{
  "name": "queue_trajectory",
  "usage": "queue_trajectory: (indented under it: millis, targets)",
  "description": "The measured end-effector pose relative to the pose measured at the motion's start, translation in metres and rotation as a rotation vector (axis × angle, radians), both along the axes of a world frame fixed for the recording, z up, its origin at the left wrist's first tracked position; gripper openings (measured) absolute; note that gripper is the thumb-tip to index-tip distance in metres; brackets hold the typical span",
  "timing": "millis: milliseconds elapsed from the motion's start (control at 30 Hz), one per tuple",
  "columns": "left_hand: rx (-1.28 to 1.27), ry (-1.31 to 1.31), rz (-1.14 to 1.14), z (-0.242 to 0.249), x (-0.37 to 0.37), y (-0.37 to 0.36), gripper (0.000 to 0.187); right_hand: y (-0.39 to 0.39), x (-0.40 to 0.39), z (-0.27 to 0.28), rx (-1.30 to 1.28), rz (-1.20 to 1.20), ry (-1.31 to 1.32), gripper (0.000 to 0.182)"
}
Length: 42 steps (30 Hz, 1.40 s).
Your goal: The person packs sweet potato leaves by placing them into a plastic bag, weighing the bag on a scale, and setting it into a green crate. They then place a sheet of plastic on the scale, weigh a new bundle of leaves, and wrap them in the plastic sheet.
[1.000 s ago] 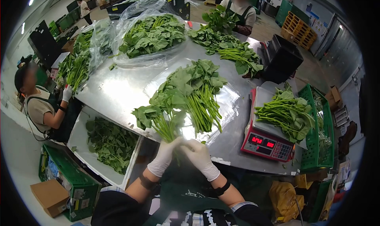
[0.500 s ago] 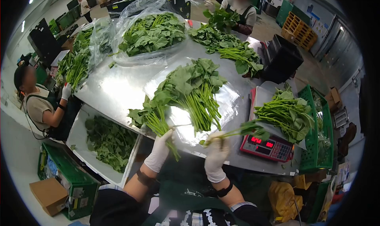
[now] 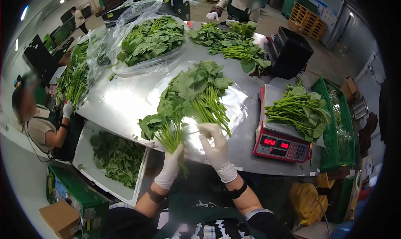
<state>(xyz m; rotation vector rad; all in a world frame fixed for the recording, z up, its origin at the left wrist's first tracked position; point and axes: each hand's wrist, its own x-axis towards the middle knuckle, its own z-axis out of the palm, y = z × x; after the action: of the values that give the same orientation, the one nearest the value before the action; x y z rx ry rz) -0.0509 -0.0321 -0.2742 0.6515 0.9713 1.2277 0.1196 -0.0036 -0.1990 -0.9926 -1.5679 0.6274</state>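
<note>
Gloved in white, my left hand (image 3: 170, 167) is closed around the stems of a small bunch of leafy greens (image 3: 168, 135), leaves pointing away from me. My right hand (image 3: 216, 149), also gloved, is beside that bunch at the near end of the loose pile of greens (image 3: 196, 88). Its fingers are curved and apart, and I see nothing held in them. The pile lies on shiny clear plastic on the metal table (image 3: 140, 101). To the right, a red digital scale (image 3: 280, 149) carries another bunch of greens (image 3: 298, 111).
Plastic-lined greens (image 3: 151, 40) and further greens (image 3: 234, 42) cover the far side. A white bin of leaves (image 3: 119, 159) stands below the table's left edge. Green crate (image 3: 336, 126) and black crate (image 3: 290, 51) are at right. One co-worker (image 3: 41, 126) is left, another (image 3: 238, 7) opposite.
My right hand has moved left towards the bunch; the leafy stem it held no longer shows in it. The opposite co-worker has let go of the greens. The view has shifted slightly.
</note>
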Motion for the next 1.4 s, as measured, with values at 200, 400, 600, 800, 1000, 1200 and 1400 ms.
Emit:
queue_trajectory:
  millis: [200, 400, 600, 800, 1000, 1200, 1400]
  targets:
    - [0.079, 0.042, -0.124, 0.011, 0.008, -0.005, 0.025, 0.013, 0.012, 0.035, 0.125, -0.154, 0.04, 0.066]
    - [0.005, 0.011, -0.115, 0.01, 0.01, -0.008, 0.025, 0.018, 0.017, 0.025, -0.061, 0.014, 0.076, 0.04]
    - [0.011, 0.001, -0.107, 0.012, 0.012, -0.007, 0.025, 0.006, 0.024, 0.02, 0.163, -0.097, -0.013, 0.035]
    - [0.0, -0.039, -0.102, 0.012, 0.014, -0.006, 0.024, -0.001, 0.023, 0.013, 0.336, -0.121, -0.519, 0.026]
    - [0.016, -0.001, -0.12, 0.019, 0.013, -0.009, 0.024, -0.001, 0.022, 0.006, 0.421, -0.105, -0.673, 0.027]
    - [0.012, 0.0, -0.124, 0.019, 0.012, -0.01, 0.025, -0.003, 0.018, 0.002, 0.432, -0.098, -0.677, 0.027]
    - [0.014, 0.011, -0.128, 0.022, 0.009, -0.011, 0.022, -0.004, 0.013, -0.011, 0.457, -0.133, -0.669, 0.027]
